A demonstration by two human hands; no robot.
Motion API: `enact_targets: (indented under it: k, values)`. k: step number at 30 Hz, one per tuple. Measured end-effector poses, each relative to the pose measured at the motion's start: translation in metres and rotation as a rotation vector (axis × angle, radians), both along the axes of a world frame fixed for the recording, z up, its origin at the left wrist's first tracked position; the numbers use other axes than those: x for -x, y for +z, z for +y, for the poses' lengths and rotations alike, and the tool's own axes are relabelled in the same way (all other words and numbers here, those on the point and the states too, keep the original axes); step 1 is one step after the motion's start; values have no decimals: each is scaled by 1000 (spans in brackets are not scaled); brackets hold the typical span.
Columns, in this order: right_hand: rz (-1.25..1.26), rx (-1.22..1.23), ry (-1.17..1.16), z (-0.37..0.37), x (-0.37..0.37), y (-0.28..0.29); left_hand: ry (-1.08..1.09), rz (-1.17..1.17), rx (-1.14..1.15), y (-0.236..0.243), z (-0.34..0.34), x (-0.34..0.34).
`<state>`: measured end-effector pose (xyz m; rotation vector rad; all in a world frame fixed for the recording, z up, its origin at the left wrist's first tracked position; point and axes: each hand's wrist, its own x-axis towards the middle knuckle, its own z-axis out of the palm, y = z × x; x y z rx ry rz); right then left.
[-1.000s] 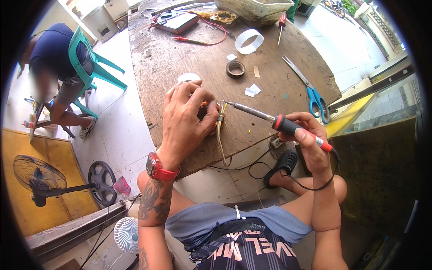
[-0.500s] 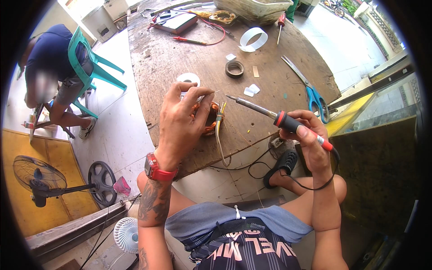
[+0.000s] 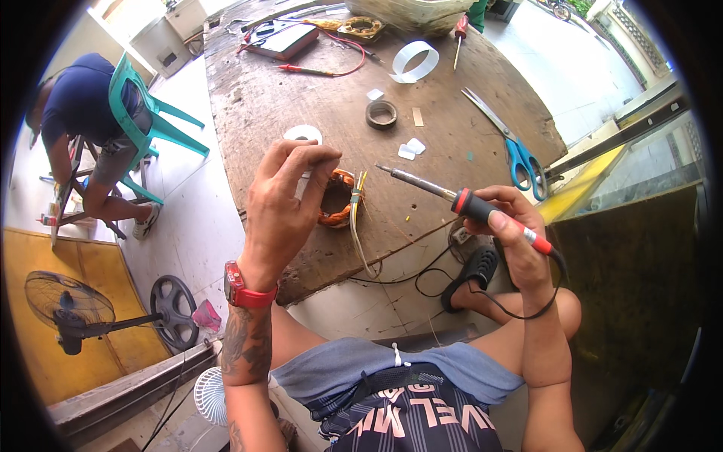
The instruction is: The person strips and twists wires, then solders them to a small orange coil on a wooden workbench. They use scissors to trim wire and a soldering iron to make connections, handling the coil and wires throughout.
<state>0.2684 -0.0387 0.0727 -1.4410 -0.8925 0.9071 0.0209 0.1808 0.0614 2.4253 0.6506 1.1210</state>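
Note:
My right hand grips a soldering iron by its black and red handle. Its metal tip points left, over the table and a little right of the coil's wires. My left hand is raised with thumb and forefinger pinched together; anything between them is too small to make out. Just beyond that wrist, partly covered by the fingers, a ring-shaped copper coil lies on the wooden table. A tied bundle of yellow and pale lead wires rises from the coil's right side and hangs toward the table edge.
Behind my left hand sits a white roll. Further off are a dark tape roll, a white strip loop, blue scissors, a screwdriver and a meter. A person bends beside a green chair at left.
My left hand has moved left, away from the coil's wires, still pinched. The soldering iron has shifted slightly left and stays in my right hand. The view has turned a little.

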Motion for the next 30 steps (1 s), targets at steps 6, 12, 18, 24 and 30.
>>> enact_targets:
  k: [6, 12, 18, 24, 30]
  values:
    - [-1, 11, 20, 0, 3, 0, 18, 161, -118, 1, -6, -3]
    - [13, 1, 21, 2, 5, 0, 5, 191, -123, 6, -8, -6]
    - [25, 2, 17, 2, 5, 1, 16, 198, -120, 7, -10, -7]
    - [29, 4, 16, 2, 5, 0, 19, 210, -121, 6, -9, -7]
    - [30, -2, 24, 2, 4, -1, 16, 218, -128, 8, -10, -8]
